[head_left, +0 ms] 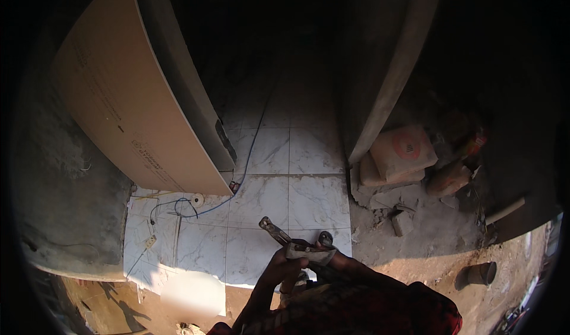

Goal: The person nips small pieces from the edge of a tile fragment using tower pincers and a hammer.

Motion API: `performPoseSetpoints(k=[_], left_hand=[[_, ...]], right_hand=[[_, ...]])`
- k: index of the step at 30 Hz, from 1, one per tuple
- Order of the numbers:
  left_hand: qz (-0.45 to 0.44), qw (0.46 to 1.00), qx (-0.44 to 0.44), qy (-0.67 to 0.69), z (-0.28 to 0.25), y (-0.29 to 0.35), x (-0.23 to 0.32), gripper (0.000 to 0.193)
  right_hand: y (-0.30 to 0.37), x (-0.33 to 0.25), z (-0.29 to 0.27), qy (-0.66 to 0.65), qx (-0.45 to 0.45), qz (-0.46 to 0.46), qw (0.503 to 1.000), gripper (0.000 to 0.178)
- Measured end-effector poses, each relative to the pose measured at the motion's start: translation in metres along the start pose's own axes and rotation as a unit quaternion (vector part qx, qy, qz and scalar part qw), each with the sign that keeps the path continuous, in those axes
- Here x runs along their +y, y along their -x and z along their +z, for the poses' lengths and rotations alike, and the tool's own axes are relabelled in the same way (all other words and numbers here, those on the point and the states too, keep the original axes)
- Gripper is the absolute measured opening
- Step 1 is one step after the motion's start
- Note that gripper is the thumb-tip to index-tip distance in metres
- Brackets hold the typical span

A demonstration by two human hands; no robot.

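Observation:
Close in front of my body, my left hand (284,268) is closed around a long, dusty grey tool (275,230). Its narrow arm slants up to the left and ends in a rounded tip. A pale, flat piece (311,253) lies across the tool between my hands. My right hand (343,264) grips the right side of the tool, beside a dark rounded end (325,238). Shadow and my fingers hide much of the tool, so its exact kind does not show.
A large brown board (130,109) leans at the left. Blue cable (252,145) crosses the white floor tiles (258,198), near a white roll (196,200) and a socket strip (151,241). At right are stacked sacks (404,151), broken rubble (402,222) and a bucket (480,273).

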State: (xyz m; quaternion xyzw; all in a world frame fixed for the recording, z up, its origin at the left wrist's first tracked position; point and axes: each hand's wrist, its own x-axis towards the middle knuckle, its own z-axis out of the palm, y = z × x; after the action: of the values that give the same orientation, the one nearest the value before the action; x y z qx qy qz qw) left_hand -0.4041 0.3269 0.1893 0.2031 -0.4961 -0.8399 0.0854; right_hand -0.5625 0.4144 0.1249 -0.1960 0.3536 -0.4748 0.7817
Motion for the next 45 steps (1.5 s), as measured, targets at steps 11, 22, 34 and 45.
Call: performPoseSetpoints(k=[11, 22, 34, 45], left_hand=[[0.012, 1.000, 0.010, -0.004, -0.068, -0.280, 0.164, 0.071], [0.139, 0.977, 0.132, -0.094, -0.221, -0.506, 0.290, 0.073], [-0.008, 0.967, 0.155, -0.201, -0.426, -0.847, 0.550, 0.036], [-0.018, 0.943, 0.272, -0.193, -0.781, -1.161, 0.472, 0.014]], right_hand=[[-0.110, -0.277, -0.141, 0.266, 0.041, -0.041, 0.962, 0.044], [-0.308, -0.539, -0.299, 0.127, -0.015, -0.123, 0.984, 0.015], [-0.419, -0.813, -0.475, -0.227, 0.115, -0.287, 0.923, 0.023], [-0.626, -1.029, -0.619, -0.267, 0.082, -0.328, 0.902, 0.025]])
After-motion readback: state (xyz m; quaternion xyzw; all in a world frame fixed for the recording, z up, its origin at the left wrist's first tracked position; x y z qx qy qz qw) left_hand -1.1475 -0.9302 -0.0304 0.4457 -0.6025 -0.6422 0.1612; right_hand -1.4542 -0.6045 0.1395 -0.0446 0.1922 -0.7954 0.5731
